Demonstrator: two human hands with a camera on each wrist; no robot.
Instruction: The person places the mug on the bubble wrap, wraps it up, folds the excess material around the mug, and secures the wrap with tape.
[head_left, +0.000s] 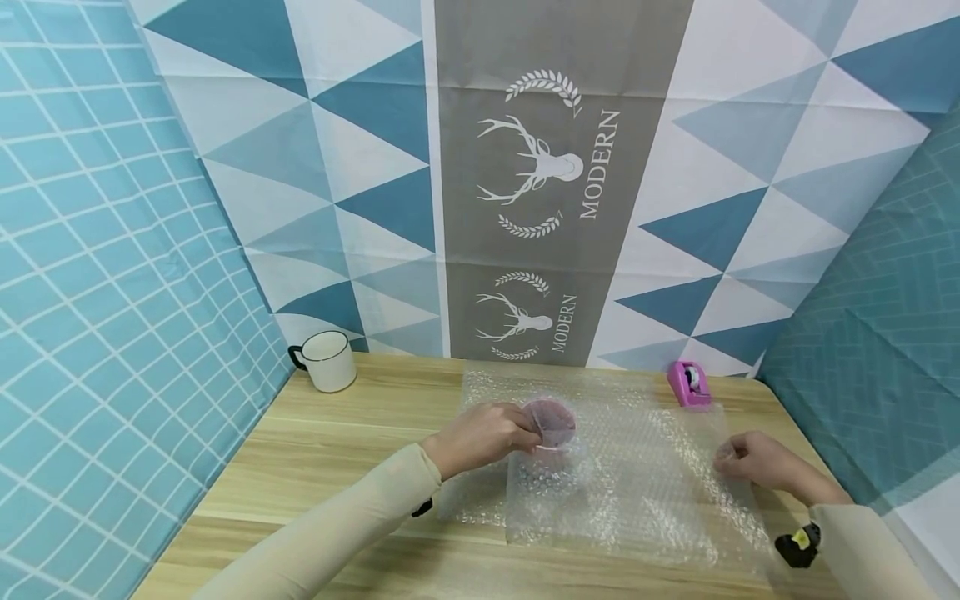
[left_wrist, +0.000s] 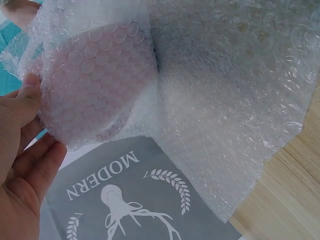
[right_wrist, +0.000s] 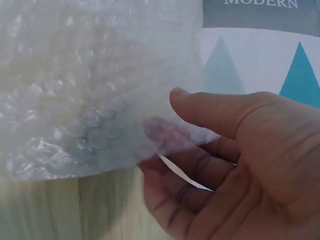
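Head view: my left hand (head_left: 486,438) grips the edge of a pink, round object (head_left: 552,418), which lies within the left part of a clear plastic bubble-wrap sheet (head_left: 630,492) on the pale, wood-grained table (head_left: 375,417). My right hand (head_left: 763,463) is at the sheet's right edge, near a bright-pink tape dispenser (head_left: 684,385).

Left wrist view: my thumb and fingers clamp the wrapped object's side—pink shows through the bubbles.

Right wrist view: my thumb and index finger hold the sheet's margin between them—one fingertip visible through the film.
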